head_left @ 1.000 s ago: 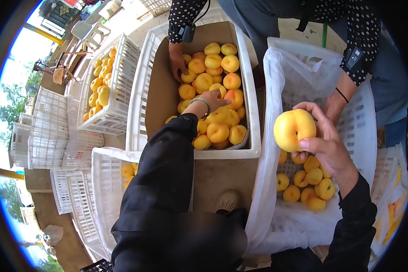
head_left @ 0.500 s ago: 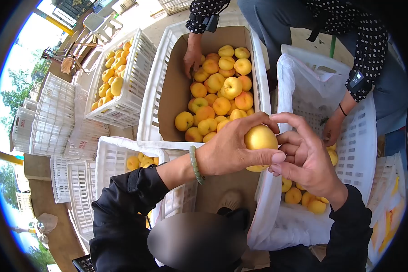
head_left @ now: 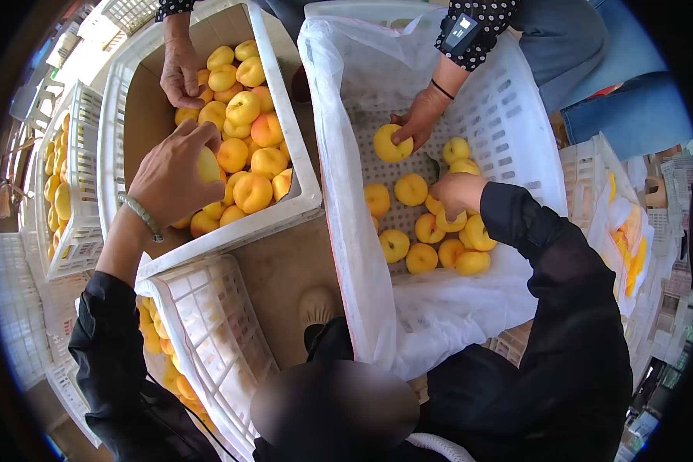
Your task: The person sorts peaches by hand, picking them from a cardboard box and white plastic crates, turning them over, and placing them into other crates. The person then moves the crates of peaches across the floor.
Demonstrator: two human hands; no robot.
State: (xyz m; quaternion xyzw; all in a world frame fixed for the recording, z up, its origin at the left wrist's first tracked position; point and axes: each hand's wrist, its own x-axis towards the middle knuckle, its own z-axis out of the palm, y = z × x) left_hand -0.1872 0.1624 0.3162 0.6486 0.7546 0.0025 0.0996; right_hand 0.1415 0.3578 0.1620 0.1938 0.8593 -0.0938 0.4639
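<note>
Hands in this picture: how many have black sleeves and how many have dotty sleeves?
Black sleeves: 2, the left hand holding a peach and the right hand
Dotty sleeves: 2, one co-worker hand and the other co-worker hand
Total: 4 hands

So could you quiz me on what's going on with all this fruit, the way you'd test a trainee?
1. True or false: the person's left hand grips a round yellow peach over the cardboard-lined white plastic crate.
2. Where is the person's right hand? A) in the bag-lined white plastic crate B) on a metal shelf C) on the ground
3. Fill in: the co-worker's sleeves are black with white ___.
Key: 1 true; 2 A; 3 dots.
</note>
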